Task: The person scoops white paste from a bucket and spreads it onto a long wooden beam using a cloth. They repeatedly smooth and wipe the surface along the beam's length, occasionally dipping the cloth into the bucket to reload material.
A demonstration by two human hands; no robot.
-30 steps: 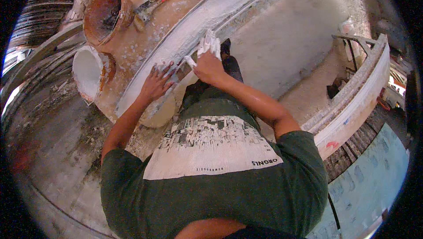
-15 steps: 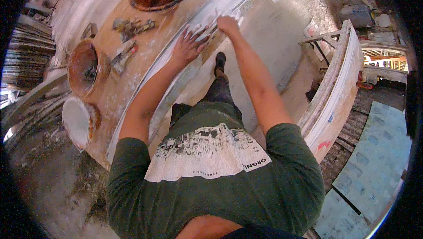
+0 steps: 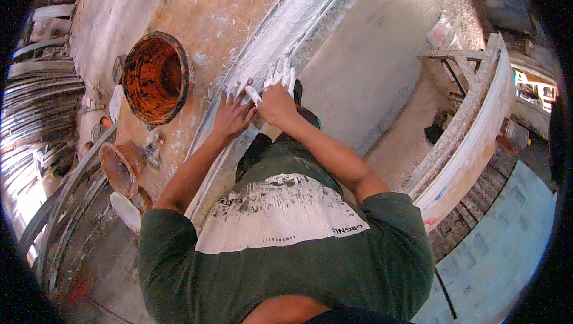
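Observation:
A long strip coated in white, plaster-like paste [image 3: 270, 42] runs along the edge of the brown board [image 3: 209, 7], with loose white fibres at its far part. My left hand [image 3: 231, 116] lies on this strip with its fingers spread and the fingertips whitened. Close beside it, nearly touching, my right hand [image 3: 277, 102] rests on the strip too. Its fingers are thickly coated white and stretched out, the thumb or a finger pointing toward my left hand. I see nothing held in either hand.
An orange-stained bucket [image 3: 136, 82] stands on the board at the left, with a smaller tub [image 3: 121, 169] and a white-bottomed container [image 3: 126, 212] nearer me. Stacked strips [image 3: 42, 106] fill the far left. A curved white-edged panel [image 3: 468, 148] and a light-blue sheet [image 3: 498, 237] lie at the right.
My right hand has come back toward me and beside my left; its fingers, curled before, are now stretched out and show white. The view has shifted, so the buckets appear lower.

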